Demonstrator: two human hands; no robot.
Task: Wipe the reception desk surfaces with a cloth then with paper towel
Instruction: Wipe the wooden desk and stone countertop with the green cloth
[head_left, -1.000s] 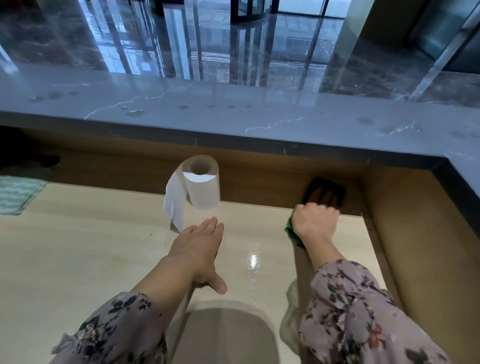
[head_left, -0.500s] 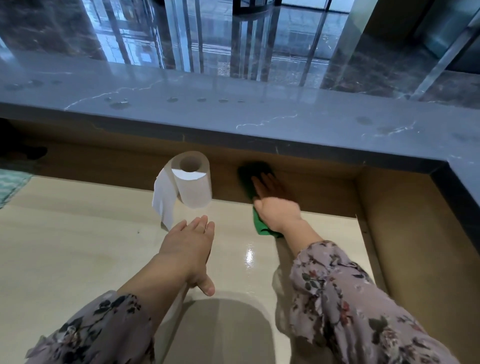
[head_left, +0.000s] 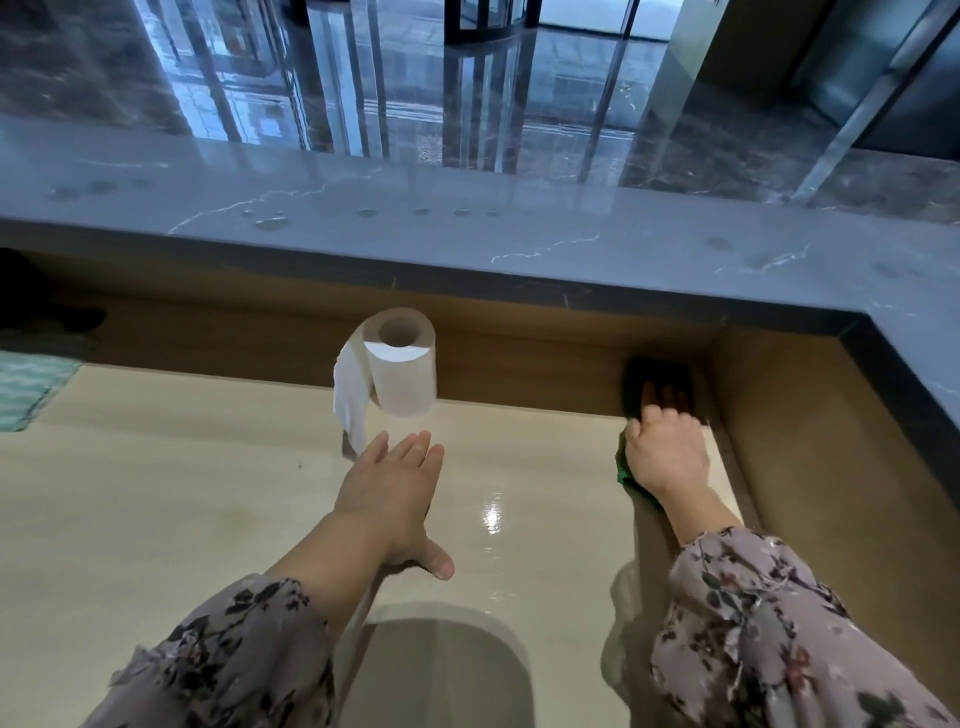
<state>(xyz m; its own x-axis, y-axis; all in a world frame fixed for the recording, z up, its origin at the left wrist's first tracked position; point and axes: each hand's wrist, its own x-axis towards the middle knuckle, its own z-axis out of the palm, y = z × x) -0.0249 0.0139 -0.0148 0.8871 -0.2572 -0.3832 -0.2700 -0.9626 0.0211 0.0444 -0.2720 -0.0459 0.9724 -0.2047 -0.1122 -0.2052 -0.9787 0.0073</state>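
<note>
Pale wood desk (head_left: 156, 519) under a grey marble ledge (head_left: 519, 234): the right hand (head_left: 667, 452) presses a green cloth (head_left: 627, 472) into the far right corner, grip flat, fingers extended. The left hand (head_left: 389, 499) lies flat, holding nothing, near 1 paper towel roll (head_left: 402, 374).

cloth (head_left: 625, 470): mostly under R hand (head_left: 667, 454); only a green edge shows.
R fingers (head_left: 662, 397): in shadow under ledge (head_left: 467, 249), dim; dark patch round them, cloth or shadow n/k.
roll (head_left: 402, 364): slightly blurred.
teal mat (head_left: 26, 387): cut by L edge; kind n/k.
dark obj (head_left: 52, 314): far L, in shadow; can't ID.
speck (head_left: 300, 465): too small to ID.
sleeves (head_left: 769, 623): cut by bottom edge.
</note>
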